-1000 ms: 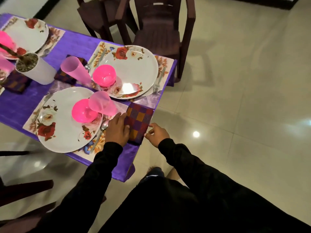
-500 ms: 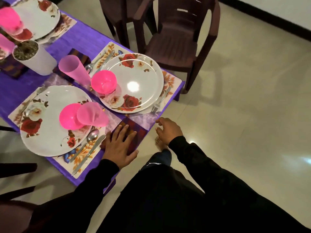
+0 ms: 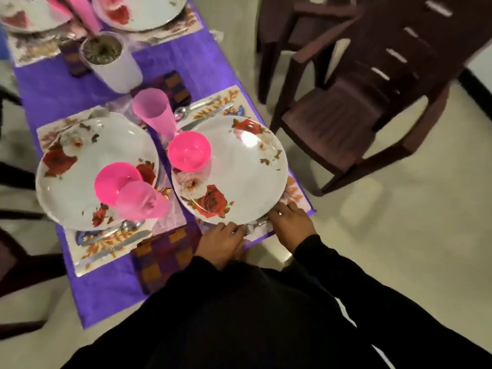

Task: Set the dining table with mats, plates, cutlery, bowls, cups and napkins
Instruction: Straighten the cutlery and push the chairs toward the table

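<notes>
1. Counting around the near right plate (image 3: 239,166): four floral plates in all, this one, one to its left (image 3: 80,169), and two cut off at the far end. Two pink bowls, one on this plate (image 3: 189,151) and one on the left plate (image 3: 117,182). Two pink cups clearly seen, one upright beyond the plate (image 3: 154,113), one by the left bowl (image 3: 141,201).
2. Two checked napkins: one at the table's near edge, left of the plate (image 3: 162,254), one beyond the upright cup (image 3: 173,86).
3. Left hand (image 3: 221,241) and right hand (image 3: 290,222) both sit at the plate's near rim, fingers laid on the mat (image 3: 295,193) edge and a fork there; too blurry to tell if they pinch anything.
4. A white pot of soil (image 3: 111,65) stands further up the table.
5. A spoon and knife lie below the left plate (image 3: 119,235).
6. Purple cloth (image 3: 66,91) covers the table; a dark brown chair (image 3: 359,102) stands to the plate's right on pale glossy tiles.
</notes>
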